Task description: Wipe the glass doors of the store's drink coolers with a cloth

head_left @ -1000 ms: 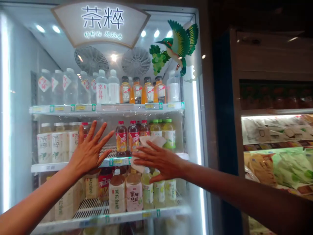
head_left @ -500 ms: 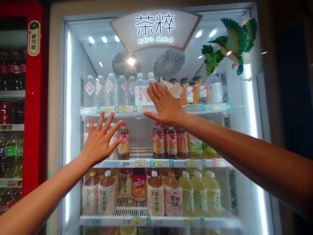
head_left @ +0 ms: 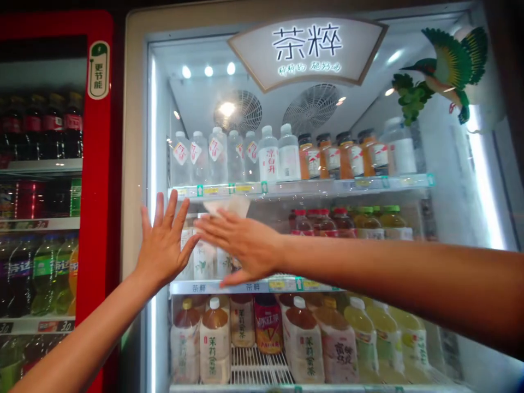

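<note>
A glass fridge door (head_left: 270, 213) fills most of the view. My left hand (head_left: 164, 243) lies on its left part, fingers spread, with nothing in it. Just to the right, my right hand (head_left: 241, 243) presses a white tissue (head_left: 229, 206) flat to the glass; the tissue sticks out above the fingers, and the rest of it is hidden beneath them. The fingertips of my right hand come close to my left thumb. Both arms reach across in front of the middle and lower shelves.
Behind the glass stand rows of bottles, among them clear water bottles (head_left: 268, 155) and tea bottles (head_left: 305, 344). A lit sign (head_left: 307, 52) and a bird sticker (head_left: 454, 71) are at the top. A red-framed fridge (head_left: 98, 180) adjoins on the left.
My right hand has swept the tissue down and left, from the top shelf's level to beside my left hand. My left hand stays on the glass. The view has turned left.
</note>
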`<state>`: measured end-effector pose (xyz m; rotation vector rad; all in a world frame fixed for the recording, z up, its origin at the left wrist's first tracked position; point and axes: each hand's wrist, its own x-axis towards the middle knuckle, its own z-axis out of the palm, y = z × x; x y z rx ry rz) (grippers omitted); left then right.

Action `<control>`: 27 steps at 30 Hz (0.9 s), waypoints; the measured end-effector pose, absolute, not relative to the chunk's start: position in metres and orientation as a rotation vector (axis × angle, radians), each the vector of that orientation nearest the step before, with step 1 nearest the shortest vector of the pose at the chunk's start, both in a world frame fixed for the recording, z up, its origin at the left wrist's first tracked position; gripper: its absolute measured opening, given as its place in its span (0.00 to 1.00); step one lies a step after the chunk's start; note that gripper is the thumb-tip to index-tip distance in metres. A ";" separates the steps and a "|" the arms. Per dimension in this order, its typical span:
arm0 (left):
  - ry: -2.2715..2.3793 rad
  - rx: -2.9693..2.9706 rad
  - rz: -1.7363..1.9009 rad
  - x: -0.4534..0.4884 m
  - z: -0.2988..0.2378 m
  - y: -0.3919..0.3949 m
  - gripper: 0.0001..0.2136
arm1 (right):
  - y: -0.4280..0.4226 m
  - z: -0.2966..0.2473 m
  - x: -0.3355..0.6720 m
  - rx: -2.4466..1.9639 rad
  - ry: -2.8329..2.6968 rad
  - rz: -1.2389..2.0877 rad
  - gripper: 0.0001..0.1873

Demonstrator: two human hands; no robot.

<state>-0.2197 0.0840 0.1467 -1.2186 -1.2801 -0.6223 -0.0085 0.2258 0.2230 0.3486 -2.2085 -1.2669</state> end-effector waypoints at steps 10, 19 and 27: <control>-1.273 -1.238 -0.610 -0.205 0.154 0.091 0.34 | 0.243 0.250 0.006 0.231 -2.079 -1.186 0.52; -1.184 -1.311 -0.569 -0.109 0.169 0.142 0.33 | 0.327 0.254 0.165 -0.243 -1.936 -0.984 0.55; -1.056 -1.345 -0.542 0.011 0.182 0.226 0.32 | 0.384 0.219 0.263 -0.204 -2.041 -1.008 0.53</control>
